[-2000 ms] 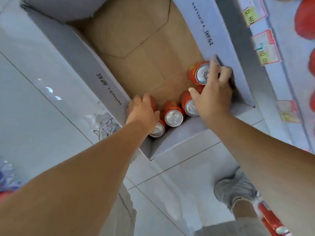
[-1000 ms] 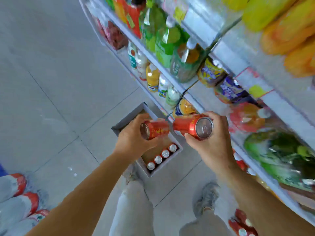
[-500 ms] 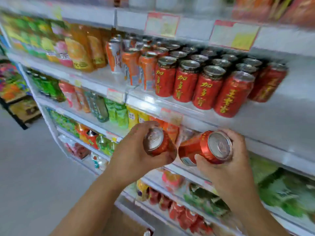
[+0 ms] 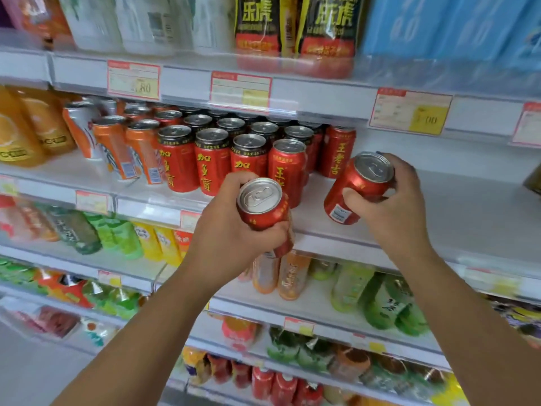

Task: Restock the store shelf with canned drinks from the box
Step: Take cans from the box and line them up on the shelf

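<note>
Before a white store shelf [image 4: 456,200] stocked with drinks, two bare hands, each wrapped round one can. Left hand [image 4: 231,230]: fingers curled tight about a red aluminium drink can with a silver lid [image 4: 260,205], tilted with its top toward the camera, held just in front of the shelf's front edge, not touching the board. Right hand [image 4: 389,200]: thumb across the front and fingers behind a second red aluminium can with yellow lettering and a barcode label [image 4: 355,189], tilted leftward at the base, low over the bare stretch of shelf to the right of the stocked rows; whether its bottom rim touches the board, impossible to tell. Just left of that can, upright rows of red cans with yellow characters and black-banded tops [image 4: 210,159], several deep, packed side by side. Further left on the same board, orange-and-white cans [image 4: 117,148], then orange juice bottles [image 4: 35,127]. Along the rail above, red-and-yellow paper price tags [image 4: 240,89]. On the shelf overhead, black-and-yellow drink packs [image 4: 257,22]. Lower down, green and yellow plastic bottles [image 4: 117,235], blurred. Cardboard box out of sight.
</note>
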Motion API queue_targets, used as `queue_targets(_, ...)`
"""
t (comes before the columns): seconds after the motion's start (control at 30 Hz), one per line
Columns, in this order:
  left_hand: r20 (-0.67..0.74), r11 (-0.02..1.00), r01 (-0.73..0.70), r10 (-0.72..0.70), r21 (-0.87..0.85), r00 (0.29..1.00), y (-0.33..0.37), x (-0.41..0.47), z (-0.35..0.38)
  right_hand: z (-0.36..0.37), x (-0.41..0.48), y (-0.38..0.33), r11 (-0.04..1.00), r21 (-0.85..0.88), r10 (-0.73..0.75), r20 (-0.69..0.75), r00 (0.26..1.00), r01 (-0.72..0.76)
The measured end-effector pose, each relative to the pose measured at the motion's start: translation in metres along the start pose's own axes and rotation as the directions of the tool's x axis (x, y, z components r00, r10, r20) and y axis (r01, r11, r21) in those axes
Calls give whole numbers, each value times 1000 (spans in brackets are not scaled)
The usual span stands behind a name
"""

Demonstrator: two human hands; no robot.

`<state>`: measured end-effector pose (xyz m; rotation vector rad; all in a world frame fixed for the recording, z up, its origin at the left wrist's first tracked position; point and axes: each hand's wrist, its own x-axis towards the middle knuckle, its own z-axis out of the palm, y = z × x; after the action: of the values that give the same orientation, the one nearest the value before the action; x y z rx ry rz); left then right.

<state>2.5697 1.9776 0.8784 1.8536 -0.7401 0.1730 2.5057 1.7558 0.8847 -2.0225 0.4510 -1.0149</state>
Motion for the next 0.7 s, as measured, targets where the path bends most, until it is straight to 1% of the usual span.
queue_targets(0.07,4,1000,0,0,8,1000,1,5,2,7,12,8,997,-76,8,15,1000,-7)
queue_targets(0.17,4,1000,-8,8,25,1000,4,11,2,16,26,16,992,-120,41,35,999,-37)
queue_targets(0.27,3,999,-16,16,29,1000,5,16,2,21,35,18,994,-74,91,89,992,-85)
queue_targets(0.33,0,999,-10,10,35,1000,5,19,2,19,35,19,989,-32,146,171,974,-143)
queue_targets(0.4,-5,999,-10,10,37,1000,5,20,2,12,31,22,980,-7,192,294,936,-199)
queue_targets(0.43,-7,999,-9,9,35,1000,5,20,2,8,30,23,977,4,198,333,922,-212)
queue_targets(0.5,-8,1000,-6,6,31,1000,6,20,3,6,29,28,980,6,188,329,926,-201)
queue_targets(0.6,-4,1000,0,0,23,1000,8,20,3,12,33,31,978,-153,173,230,958,-140)
queue_targets(0.63,-2,1000,3,-3,22,1000,8,20,3,14,35,31,973,-178,188,232,955,-148)
queue_targets(0.7,-1,1000,4,-4,24,1000,9,20,3,13,37,33,972,-134,223,292,930,-191)
